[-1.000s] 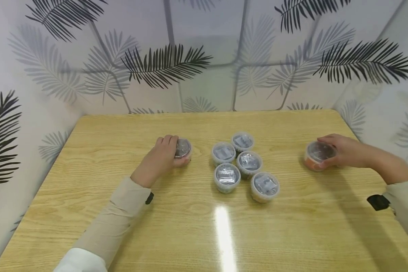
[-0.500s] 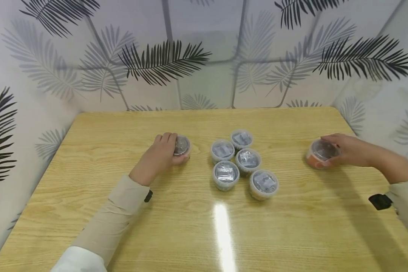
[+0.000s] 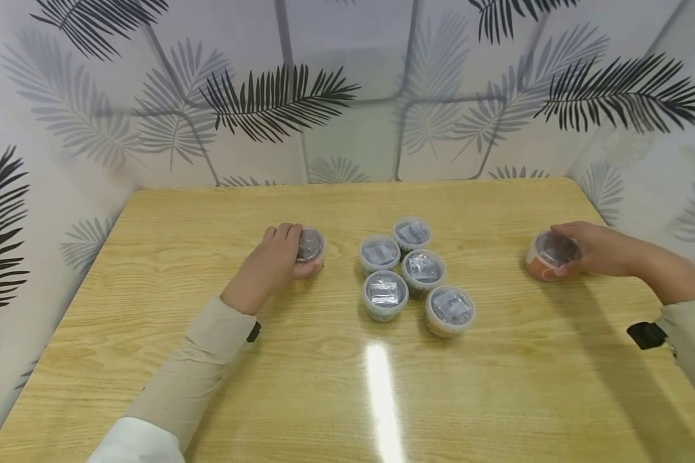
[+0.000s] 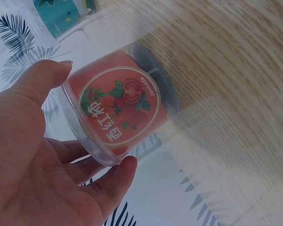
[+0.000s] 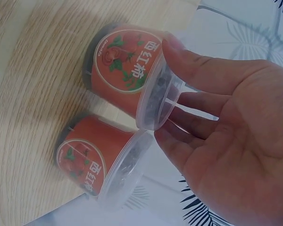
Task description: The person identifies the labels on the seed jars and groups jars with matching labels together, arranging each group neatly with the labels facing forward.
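the left hand (image 3: 271, 267) grips a small lidded cup (image 3: 310, 246) on the wooden table (image 3: 208, 386), left of a group of five similar cups (image 3: 412, 275). the right hand (image 3: 596, 249) grips another cup with a red label (image 3: 547, 255), near the table's right edge.

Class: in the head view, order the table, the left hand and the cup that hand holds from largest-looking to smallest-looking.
1. table
2. left hand
3. cup, partly hidden by the fingers, so its full size is unsure, though it plainly looks smallest.
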Action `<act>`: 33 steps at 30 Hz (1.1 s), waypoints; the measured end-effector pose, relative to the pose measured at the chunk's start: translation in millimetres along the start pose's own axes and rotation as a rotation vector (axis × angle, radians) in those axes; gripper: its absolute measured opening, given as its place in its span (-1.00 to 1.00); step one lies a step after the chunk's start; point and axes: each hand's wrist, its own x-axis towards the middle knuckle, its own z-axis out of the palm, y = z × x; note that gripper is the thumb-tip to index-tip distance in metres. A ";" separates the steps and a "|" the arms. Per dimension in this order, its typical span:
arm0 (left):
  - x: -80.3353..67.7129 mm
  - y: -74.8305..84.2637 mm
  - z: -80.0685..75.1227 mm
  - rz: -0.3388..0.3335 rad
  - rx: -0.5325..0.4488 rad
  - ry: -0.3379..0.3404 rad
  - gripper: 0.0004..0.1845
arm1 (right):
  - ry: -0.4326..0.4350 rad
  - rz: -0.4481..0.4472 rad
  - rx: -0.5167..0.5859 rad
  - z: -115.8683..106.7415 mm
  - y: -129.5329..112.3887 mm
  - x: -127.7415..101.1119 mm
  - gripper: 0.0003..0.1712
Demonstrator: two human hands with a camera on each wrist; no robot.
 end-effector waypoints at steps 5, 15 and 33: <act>0.6 1.5 -1.6 -0.017 -0.005 -0.028 -0.22 | -0.001 0.007 0.017 1.7 3.2 -0.4 0.04; 0.4 1.1 -1.8 -0.028 -0.082 -0.067 -0.23 | 0.090 -0.014 0.025 5.1 -5.8 -7.3 0.07; -47.6 28.1 -15.9 -0.180 -0.459 -0.307 -0.06 | 0.339 -0.341 0.080 26.0 -115.8 -23.6 -0.31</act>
